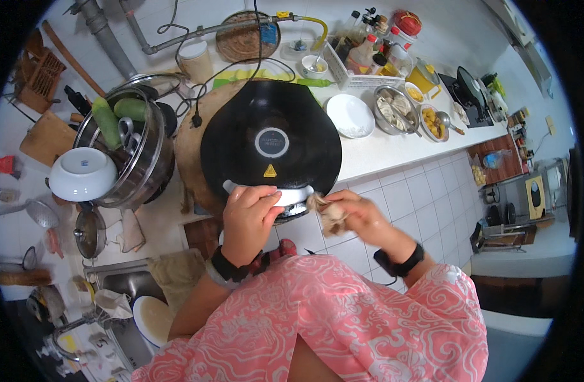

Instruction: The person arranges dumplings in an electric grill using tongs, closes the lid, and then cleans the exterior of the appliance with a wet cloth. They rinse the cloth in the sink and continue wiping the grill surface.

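Note:
Before me a black Aucma electric griddle (299,112) stands with its lid down on a round wooden board (189,148). The lid bears a round emblem and a yellow warning triangle. My left hand (249,219) grips the white handle (296,196) at the lid's front edge, thumb lying along its top. In my right hand (366,217) is a crumpled beige cloth (334,218), its upper tip touching or very near the handle's right end. The fingers partly cover the cloth.
Right of the griddle are a white plate (350,116), a steel bowl (392,129) of dumplings and a crate (342,71) of bottles. Leftward, a large pot (148,153) holds cucumbers and scissors. A power cord (196,102) trails behind. The sink (129,281) lies at lower left.

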`<state>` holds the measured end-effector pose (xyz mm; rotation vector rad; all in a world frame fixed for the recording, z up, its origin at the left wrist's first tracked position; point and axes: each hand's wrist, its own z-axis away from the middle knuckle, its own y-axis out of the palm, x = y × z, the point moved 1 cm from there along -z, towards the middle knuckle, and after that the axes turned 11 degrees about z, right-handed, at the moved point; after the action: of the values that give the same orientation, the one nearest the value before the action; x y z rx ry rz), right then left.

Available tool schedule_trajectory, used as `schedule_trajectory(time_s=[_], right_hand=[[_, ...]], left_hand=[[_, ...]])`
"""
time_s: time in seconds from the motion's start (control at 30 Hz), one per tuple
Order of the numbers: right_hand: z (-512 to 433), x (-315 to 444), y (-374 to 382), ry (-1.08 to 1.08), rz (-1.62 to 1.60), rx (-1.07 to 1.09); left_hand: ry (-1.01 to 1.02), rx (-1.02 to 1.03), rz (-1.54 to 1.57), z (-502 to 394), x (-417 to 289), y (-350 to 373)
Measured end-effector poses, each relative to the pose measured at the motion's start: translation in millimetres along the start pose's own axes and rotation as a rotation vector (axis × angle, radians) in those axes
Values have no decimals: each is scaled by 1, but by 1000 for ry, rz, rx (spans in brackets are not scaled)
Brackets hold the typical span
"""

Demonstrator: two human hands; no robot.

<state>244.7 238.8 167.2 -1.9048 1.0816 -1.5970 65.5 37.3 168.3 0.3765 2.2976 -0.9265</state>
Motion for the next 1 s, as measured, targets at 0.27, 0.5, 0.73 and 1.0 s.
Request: schedule_trajectory(time_s=[0.27,0.5,0.73,1.0], right_hand=[[-86,-66,-29,55,241,-200],[-35,-19,28,-61,521,-204],[-30,-1,-18,79,79,86],[-232,14,46,-487,288,193]], left_hand=[[15,-10,-18,4,-1,-1],[5,-46,48,4,2,-4],[101,-58,-23,18,6,1],[65,7,-60,32,0,-1]])
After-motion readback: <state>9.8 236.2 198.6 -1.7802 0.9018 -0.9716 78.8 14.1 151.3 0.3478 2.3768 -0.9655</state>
